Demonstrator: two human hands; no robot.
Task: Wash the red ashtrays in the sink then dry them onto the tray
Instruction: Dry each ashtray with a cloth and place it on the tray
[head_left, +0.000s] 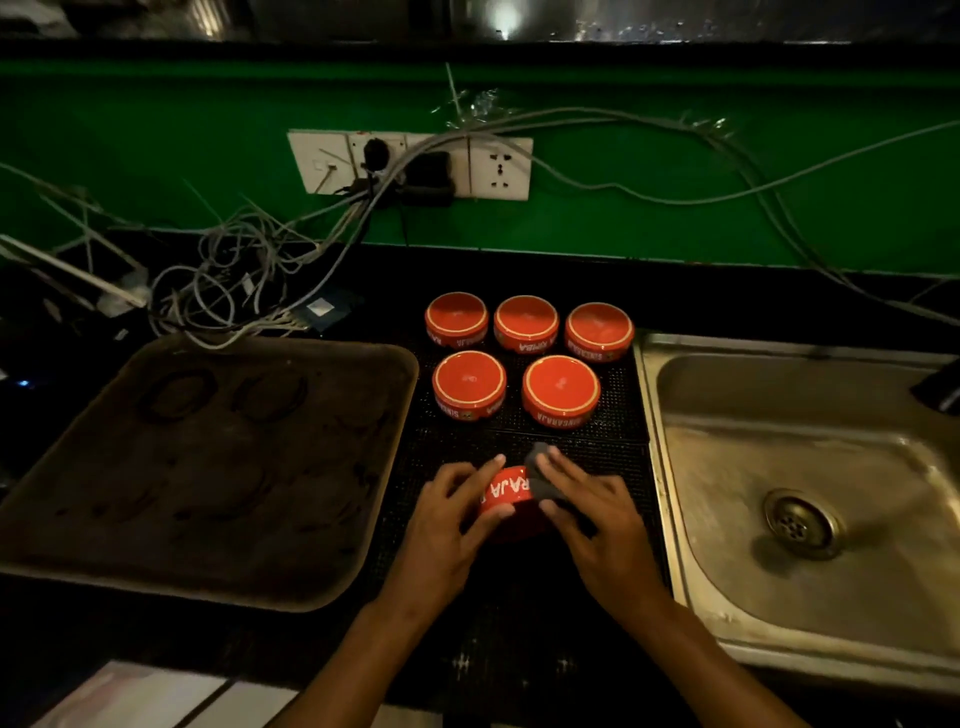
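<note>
A: On the black mesh mat (613, 457) in the middle of the dark tabletop (78, 623), both hands meet near the front edge. The left hand (447, 525) curls its fingers and thumb round the side wall of a round red glazed ashtray with white lettering (506, 491), which it holds tilted on its side.

B: And the right hand (597, 525)?

A: It lies against the ashtray's right side, fingers stretched forward and pressing a small dark grey cloth (543, 480) onto it. Both forearms come in from the bottom of the head view.

B: How does the ashtray look?

A: Bright red, the letters "RAJA" showing upside down on its wall. Its inside is hidden by the cloth and hand.

B: The others?

A: Five more round red ashtrays with pale rims (561, 392) sit upright on the mat beyond the hands, three in the back row, two in front, near one another but apart. The worn brown rectangular tray (208, 587) lies left of the mat, the stainless steel sink (727, 467) to its right.
</note>
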